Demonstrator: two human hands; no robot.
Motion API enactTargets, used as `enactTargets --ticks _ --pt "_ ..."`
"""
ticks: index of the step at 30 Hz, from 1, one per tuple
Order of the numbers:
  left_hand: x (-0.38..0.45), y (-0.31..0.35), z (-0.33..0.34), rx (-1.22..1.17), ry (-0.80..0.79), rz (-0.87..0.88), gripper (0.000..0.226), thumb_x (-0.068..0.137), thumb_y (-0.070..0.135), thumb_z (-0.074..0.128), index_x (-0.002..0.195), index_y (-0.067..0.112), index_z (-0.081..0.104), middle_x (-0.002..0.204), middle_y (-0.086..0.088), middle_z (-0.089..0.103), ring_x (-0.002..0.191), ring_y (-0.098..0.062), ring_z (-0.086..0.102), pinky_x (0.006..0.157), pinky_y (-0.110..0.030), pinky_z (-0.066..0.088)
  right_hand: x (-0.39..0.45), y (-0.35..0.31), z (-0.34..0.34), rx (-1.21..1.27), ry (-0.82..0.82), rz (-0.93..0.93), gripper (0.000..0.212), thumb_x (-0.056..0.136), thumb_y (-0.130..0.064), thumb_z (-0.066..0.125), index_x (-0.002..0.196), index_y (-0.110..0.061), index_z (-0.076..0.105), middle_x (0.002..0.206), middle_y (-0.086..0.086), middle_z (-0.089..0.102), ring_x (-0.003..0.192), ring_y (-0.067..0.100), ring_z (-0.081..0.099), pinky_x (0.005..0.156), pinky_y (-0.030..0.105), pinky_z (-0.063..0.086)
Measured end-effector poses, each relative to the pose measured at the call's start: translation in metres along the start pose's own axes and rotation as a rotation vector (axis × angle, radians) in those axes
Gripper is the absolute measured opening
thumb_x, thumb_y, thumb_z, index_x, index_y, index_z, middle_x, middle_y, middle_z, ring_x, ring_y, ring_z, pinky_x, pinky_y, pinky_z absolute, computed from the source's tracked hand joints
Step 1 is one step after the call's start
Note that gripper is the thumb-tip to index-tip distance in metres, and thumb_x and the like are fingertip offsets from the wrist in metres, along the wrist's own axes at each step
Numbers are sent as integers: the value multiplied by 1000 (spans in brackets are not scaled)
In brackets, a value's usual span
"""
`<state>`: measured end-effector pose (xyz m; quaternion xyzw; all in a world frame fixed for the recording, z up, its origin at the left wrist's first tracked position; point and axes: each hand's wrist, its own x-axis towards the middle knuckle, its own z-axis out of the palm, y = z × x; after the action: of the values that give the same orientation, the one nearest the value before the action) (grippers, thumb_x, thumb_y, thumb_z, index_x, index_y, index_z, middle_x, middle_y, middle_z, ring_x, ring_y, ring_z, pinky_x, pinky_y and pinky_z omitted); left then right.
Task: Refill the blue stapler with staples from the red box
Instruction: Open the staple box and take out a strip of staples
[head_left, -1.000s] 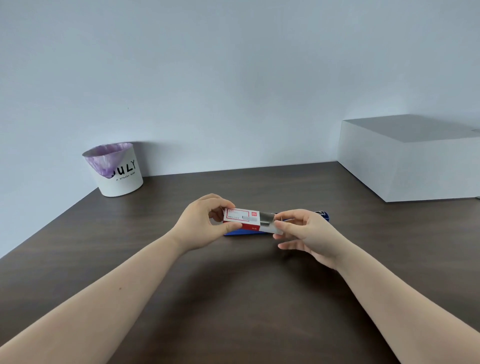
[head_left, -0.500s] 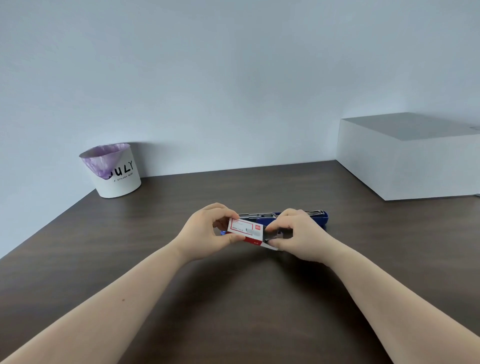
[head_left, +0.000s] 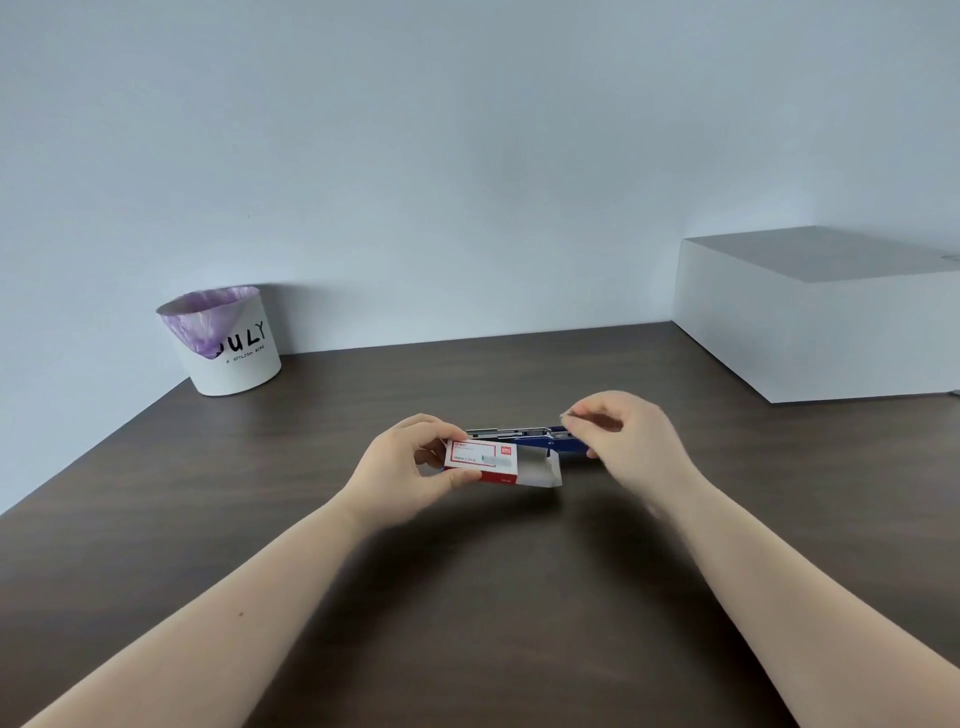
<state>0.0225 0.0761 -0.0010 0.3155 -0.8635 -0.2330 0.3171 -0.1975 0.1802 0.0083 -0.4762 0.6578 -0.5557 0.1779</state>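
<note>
1. Dark wood table (head_left: 493, 597): broad bare surface nearer than the red box (head_left: 480, 461); left edge runs diagonally.
2. Left hand (head_left: 410, 467) pinches the red box's left end, thumb under, fingers on top. Its right end is open, tray (head_left: 543, 470) slid out; contents not discernible.
3. Right hand (head_left: 631, 447), right of the box, fingertips pinched together; held item too blurred to tell.
4. Blue stapler (head_left: 550, 439) lies just behind the box, opened flat.
5. Far left of the box: white bin (head_left: 234, 353), purple liner. Far right: white carton (head_left: 821, 317).

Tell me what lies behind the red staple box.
Behind the red staple box lies the blue stapler on the table, its metal staple track exposed. The box and the right hand cover its ends.
</note>
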Motion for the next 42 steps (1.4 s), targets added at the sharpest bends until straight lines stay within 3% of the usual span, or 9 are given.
enactTargets --ticks 4,7,12,17,26,33,36,38,42 --pt "-3 -5 -1 -76 82 -39 28 69 24 79 94 28 66 97 7 66 88 -15 66 83 -21 53 -1 2 -2 284 -59 268 6 86 0 61 87 -6 61 88 22 70 65 20 67 54 25 58" --pt "-5 -5 -2 -98 116 -42 30 70 22 78 88 39 62 97 9 65 89 -12 65 81 -14 52 -5 1 2 352 -208 367 20 89 -1 57 106 -11 59 89 17 69 66 18 67 49 22 55" --pt "-7 -6 2 -125 113 -39 28 70 20 78 93 28 64 96 8 64 89 -9 64 79 -7 49 -9 -4 10 445 -271 426 17 90 -11 59 105 -6 66 83 8 68 62 12 65 47 18 53" --pt "-6 -6 7 -122 99 -26 30 70 22 79 95 27 64 96 12 63 90 -9 64 80 -9 50 -11 -4 13 384 -254 408 17 83 -8 67 100 -4 68 78 8 70 62 12 63 48 17 52" --pt "-4 -9 16 -108 71 -44 37 68 22 80 102 14 68 101 1 65 89 -15 67 85 -22 54 -10 0 20 204 -295 254 5 83 -3 67 83 -6 71 69 7 68 50 6 59 44 14 47" --pt "-5 -8 16 -104 63 -67 38 67 23 81 101 17 68 102 0 66 90 -15 68 86 -28 55 -10 1 19 43 -422 149 17 91 -10 57 97 -10 72 80 1 73 48 2 59 44 14 43" --pt "-6 -8 16 -106 47 -89 37 65 25 82 99 19 68 102 0 66 89 -16 69 86 -33 57 -12 0 19 -73 -459 100 20 92 -12 54 92 -17 73 63 -12 70 42 1 51 44 11 39" --pt "-7 -7 15 -96 36 -100 37 64 26 83 97 20 68 100 1 66 89 -16 69 85 -35 57 -12 0 20 -157 -465 68 23 92 -13 52 94 -18 74 64 -11 68 46 2 47 46 8 37" --pt "-8 -7 14 -12 20 -110 38 61 32 84 94 24 68 90 11 64 80 -8 64 78 -26 55 -13 -1 23 -244 -461 39 25 94 -15 49 106 -22 70 69 -14 58 53 -1 45 57 12 35"
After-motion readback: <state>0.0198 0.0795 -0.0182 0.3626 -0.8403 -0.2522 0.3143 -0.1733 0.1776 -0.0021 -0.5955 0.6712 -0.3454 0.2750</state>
